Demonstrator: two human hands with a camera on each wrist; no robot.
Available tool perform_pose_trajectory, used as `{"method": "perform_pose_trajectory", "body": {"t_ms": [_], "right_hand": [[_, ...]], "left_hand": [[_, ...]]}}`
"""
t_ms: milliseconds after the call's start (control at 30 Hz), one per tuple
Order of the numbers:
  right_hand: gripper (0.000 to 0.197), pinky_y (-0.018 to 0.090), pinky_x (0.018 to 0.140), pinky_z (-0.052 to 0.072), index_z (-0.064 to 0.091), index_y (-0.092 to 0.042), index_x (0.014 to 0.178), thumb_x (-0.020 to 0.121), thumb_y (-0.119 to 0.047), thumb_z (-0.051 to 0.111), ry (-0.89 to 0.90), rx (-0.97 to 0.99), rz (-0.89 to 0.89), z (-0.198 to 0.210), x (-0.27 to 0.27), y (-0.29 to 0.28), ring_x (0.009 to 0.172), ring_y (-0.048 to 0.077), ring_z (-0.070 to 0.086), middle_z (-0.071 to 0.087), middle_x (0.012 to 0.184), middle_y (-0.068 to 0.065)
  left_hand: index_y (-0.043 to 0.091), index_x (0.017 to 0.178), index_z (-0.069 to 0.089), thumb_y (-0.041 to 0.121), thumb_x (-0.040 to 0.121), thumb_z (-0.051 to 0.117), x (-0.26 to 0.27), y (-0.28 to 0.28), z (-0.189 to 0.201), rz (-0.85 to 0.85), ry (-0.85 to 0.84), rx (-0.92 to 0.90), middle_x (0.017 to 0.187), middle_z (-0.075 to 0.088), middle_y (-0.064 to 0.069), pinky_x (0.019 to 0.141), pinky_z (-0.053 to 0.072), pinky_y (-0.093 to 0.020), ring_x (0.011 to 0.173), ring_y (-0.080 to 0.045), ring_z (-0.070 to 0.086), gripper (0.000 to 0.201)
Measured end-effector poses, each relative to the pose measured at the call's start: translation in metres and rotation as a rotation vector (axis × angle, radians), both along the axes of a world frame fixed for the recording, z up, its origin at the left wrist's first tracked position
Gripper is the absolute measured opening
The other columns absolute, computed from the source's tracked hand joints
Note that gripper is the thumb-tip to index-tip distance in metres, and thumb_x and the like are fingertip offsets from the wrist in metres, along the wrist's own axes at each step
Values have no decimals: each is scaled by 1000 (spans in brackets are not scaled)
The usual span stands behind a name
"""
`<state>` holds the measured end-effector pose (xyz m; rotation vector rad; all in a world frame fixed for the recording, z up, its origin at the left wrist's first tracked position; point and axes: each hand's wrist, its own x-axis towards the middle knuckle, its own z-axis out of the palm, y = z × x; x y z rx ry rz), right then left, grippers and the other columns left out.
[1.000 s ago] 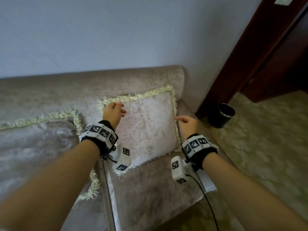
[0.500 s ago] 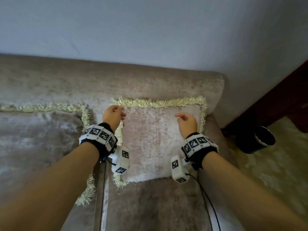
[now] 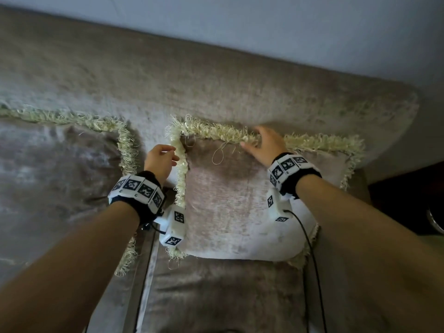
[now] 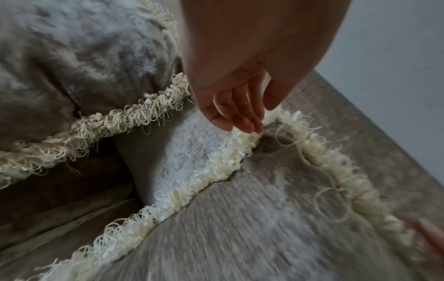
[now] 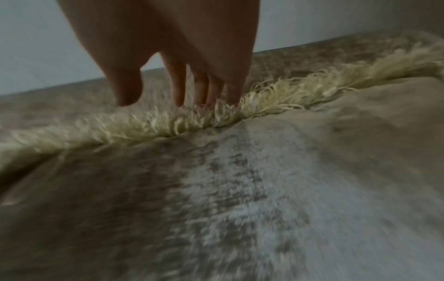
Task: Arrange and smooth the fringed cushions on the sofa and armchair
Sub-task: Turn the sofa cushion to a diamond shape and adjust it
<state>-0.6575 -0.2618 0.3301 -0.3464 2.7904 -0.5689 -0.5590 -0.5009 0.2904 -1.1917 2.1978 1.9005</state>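
Note:
A beige velvet cushion [image 3: 235,207] with a cream fringe leans against the sofa backrest [image 3: 216,80] at the sofa's right end. My left hand [image 3: 161,162] is at its upper left corner, and in the left wrist view the nearly straight fingers [image 4: 240,121] touch the fringe [image 4: 216,163] there. My right hand [image 3: 265,146] lies on the top fringe near its middle. The right wrist view shows straight fingertips [image 5: 204,97] sunk into the fringe [image 5: 288,95]. A second fringed cushion [image 3: 48,176] lies to the left, apart from both hands.
A loose thread loop [image 3: 217,156] hangs from the top fringe over the cushion face. A dark round container [image 3: 436,221] and dark wood [image 3: 408,195] stand right of the sofa arm. The seat [image 3: 216,296] extends toward me. The wall [image 3: 288,27] rises behind the backrest.
My right hand has moved up and left from the cushion's face onto the top fringe. The left hand stays at the upper left corner. The view has come closer.

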Motion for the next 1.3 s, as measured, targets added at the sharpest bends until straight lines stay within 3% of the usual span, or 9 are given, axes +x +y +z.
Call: {"method": "perform_pose_trajectory", "body": {"t_ms": [133, 300, 433, 567, 733, 867, 1067, 1167, 1300], "right_hand": [[74, 49, 105, 35, 45, -17, 127, 77, -71, 49, -31, 256, 103, -18, -13, -3, 118, 31, 53, 58, 125, 9], [54, 46, 99, 35, 65, -14, 93, 89, -61, 39, 31, 260, 137, -23, -4, -5, 99, 28, 59, 66, 94, 7], [51, 38, 90, 40, 55, -13, 66, 90, -56, 42, 45, 96, 78, -12, 9, 1, 73, 26, 57, 58, 68, 3], [53, 30, 70, 30, 35, -19, 49, 90, -50, 48, 56, -48, 14, 13, 27, 13, 53, 17, 41, 39, 51, -4], [47, 32, 63, 38, 53, -7, 59, 87, -45, 57, 7, -365, -171, 67, 42, 53, 58, 25, 48, 51, 60, 14], [29, 37, 73, 46, 63, -15, 67, 86, -37, 61, -9, -694, -387, 110, 50, 81, 71, 20, 55, 57, 70, 8], [20, 39, 85, 50, 68, -17, 72, 89, -24, 61, 30, -897, -576, 147, 54, 117, 73, 21, 62, 68, 63, -6], [34, 42, 84, 49, 69, 4, 86, 83, -29, 66, 32, -947, -667, 149, 49, 136, 79, 27, 58, 64, 70, 7], [52, 37, 81, 47, 62, 13, 105, 86, -35, 62, -65, -862, -758, 133, 46, 150, 86, 28, 60, 61, 82, 13]], "left_hand": [[14, 102, 58, -3, 86, 42, -11, -5, -16, -20, -47, 1, 82, 63, -1, 74, 43, -27, 72, -12, 55, 29], [12, 111, 54, 4, 84, 52, -14, 4, -21, -80, -72, -92, 105, 62, -9, 88, 49, -39, 95, -25, 59, 28], [8, 125, 45, -1, 84, 49, -11, 5, -18, -177, -101, -203, 124, 53, -13, 93, 49, -39, 108, -29, 55, 42], [-1, 127, 36, -2, 87, 49, -5, 15, 1, -298, -172, -290, 117, 52, -21, 94, 45, -42, 111, -37, 52, 42], [-4, 123, 44, -3, 84, 51, -7, 30, 46, -695, -160, -449, 109, 56, -24, 81, 41, -36, 105, -39, 55, 40], [18, 149, 1, -12, 80, 55, -2, 43, 93, -718, 54, -335, 113, 45, -4, 73, 40, -25, 101, -21, 48, 93], [26, 146, 24, -1, 78, 62, -20, 56, 154, -699, 312, -556, 116, 59, -17, 80, 40, -30, 104, -32, 57, 82], [30, 145, 25, -5, 78, 60, -25, 64, 180, -765, 429, -570, 130, 53, -11, 85, 36, -22, 113, -26, 53, 83], [39, 141, 24, -5, 78, 58, -36, 67, 187, -898, 420, -649, 117, 52, 3, 71, 39, -17, 83, -12, 53, 84]]}}
